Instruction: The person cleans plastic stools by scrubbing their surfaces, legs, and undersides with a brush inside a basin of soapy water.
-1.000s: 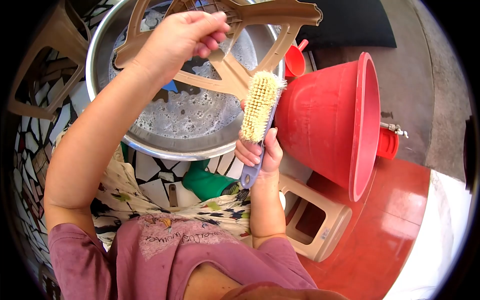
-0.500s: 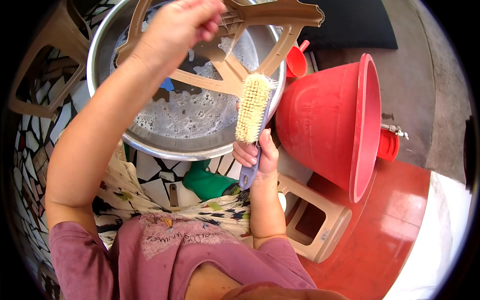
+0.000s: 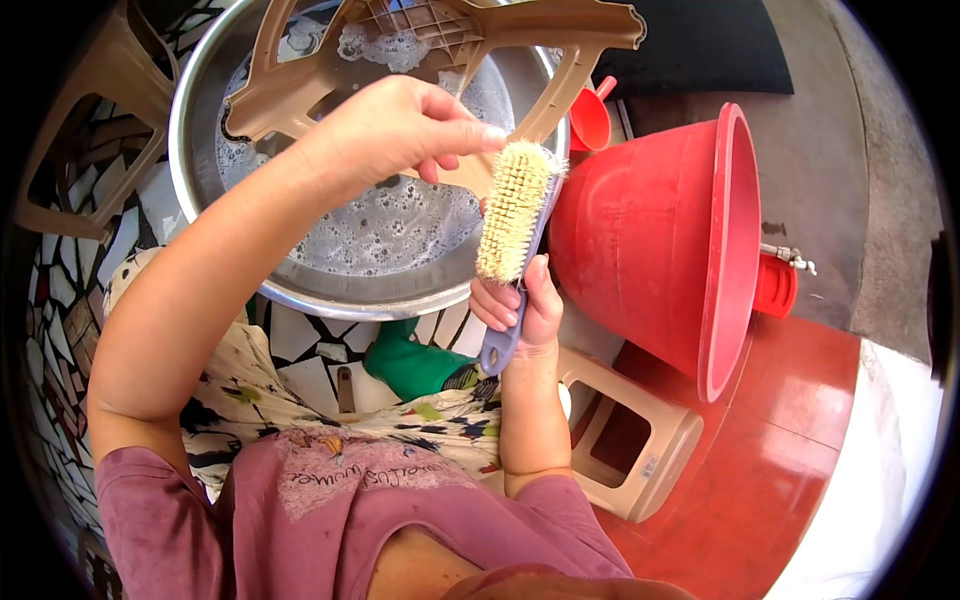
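My right hand (image 3: 520, 310) is wrapped round the handle of a scrub brush (image 3: 518, 215). Its pale yellow bristles face up towards me, and its body and handle are purple-grey. My left hand (image 3: 395, 130) reaches across from the left with its fingers pinched at the top end of the bristles. Whatever lies between those fingertips is too small to make out. Beyond both hands, a brown plastic piece of furniture (image 3: 560, 35) with a lattice panel rests in a wide metal basin (image 3: 340, 303) of soapy water (image 3: 385, 235). My left arm covers part of it.
Right of the basin, a large red tub (image 3: 640, 240) lies tipped on its side, near a red dipper (image 3: 590, 120) and a tap (image 3: 790, 257). A tan stool (image 3: 640, 450) sits by my right elbow. Another brown plastic chair (image 3: 95, 130) stands at the left on the mosaic floor (image 3: 60, 275).
My left hand has come down and right from above the basin to the brush's bristles. The brush has shifted slightly right in my right hand's grip. The brown furniture has barely moved.
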Motion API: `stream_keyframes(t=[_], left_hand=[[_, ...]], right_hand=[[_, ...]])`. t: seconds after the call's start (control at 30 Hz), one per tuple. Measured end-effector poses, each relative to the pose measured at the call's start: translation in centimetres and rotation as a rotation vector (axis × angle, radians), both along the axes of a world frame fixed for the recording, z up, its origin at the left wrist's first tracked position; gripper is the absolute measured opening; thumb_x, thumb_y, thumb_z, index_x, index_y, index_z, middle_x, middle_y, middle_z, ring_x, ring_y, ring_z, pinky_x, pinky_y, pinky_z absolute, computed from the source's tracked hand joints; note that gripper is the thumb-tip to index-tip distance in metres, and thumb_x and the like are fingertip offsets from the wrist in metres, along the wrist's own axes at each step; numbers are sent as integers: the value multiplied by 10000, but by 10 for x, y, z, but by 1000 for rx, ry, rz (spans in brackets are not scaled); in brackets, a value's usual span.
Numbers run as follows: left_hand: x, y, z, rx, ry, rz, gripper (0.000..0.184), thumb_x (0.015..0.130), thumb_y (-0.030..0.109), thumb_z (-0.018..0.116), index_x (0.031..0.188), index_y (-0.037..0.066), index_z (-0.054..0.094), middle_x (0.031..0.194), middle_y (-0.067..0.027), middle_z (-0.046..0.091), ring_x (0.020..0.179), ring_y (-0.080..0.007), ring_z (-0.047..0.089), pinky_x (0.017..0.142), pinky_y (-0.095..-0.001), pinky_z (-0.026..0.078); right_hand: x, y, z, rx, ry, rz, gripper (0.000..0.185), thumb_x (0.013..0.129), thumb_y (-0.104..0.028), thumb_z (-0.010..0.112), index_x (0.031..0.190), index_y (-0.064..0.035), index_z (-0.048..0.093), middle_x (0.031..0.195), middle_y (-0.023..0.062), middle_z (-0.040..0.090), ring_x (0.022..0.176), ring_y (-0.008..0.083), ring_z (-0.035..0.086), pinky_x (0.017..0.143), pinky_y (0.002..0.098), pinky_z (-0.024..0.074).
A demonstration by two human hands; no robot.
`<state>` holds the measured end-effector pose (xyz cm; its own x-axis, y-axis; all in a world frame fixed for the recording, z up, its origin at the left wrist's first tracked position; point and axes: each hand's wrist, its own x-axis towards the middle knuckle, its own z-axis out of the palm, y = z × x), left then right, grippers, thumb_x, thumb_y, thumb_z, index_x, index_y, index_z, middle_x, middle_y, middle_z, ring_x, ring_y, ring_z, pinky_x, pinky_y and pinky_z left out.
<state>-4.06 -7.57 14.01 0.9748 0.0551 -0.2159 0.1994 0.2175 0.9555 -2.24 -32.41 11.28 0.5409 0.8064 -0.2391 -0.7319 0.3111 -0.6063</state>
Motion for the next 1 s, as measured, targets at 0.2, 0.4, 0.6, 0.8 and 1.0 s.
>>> stream_keyframes(t=[0.2,0.4,0.6,0.8,1.0], left_hand=[[1,-17,-8,-16,-77,0,259,836,231,684,904,-19,667,718,-31,621,595,-66,527,524,-216,442],[-1,-18,-11,177,-71,72,240,904,218,591,822,-3,634,664,6,568,598,-57,521,514,-218,434],[4,-18,-24,-87,-114,15,217,950,216,517,872,35,606,728,15,560,639,-54,497,574,-206,415],[3,-22,-21,-399,-206,-21,252,980,239,476,848,53,582,733,7,559,638,-57,493,585,-209,419],[0,-23,-20,-306,-177,-41,216,981,212,464,852,61,550,742,0,559,649,-66,519,605,-221,459]], right_hand=[[-3,2,-5,-31,-112,46,464,944,-401,517,1155,10,478,606,-35,411,453,45,361,401,184,318],[-5,4,-1,-18,-51,-30,328,953,-335,516,1035,-21,474,612,-12,392,430,60,352,383,190,307],[-3,3,-1,-15,-37,-47,328,955,-343,509,1025,-25,467,612,-13,391,428,60,348,377,193,305],[-4,4,-3,-34,-66,-49,329,951,-346,517,1027,-30,464,611,-13,391,428,60,350,379,189,304],[-3,6,-1,-12,-58,-56,340,956,-356,505,1029,-25,480,609,-18,393,429,59,350,381,189,307]])
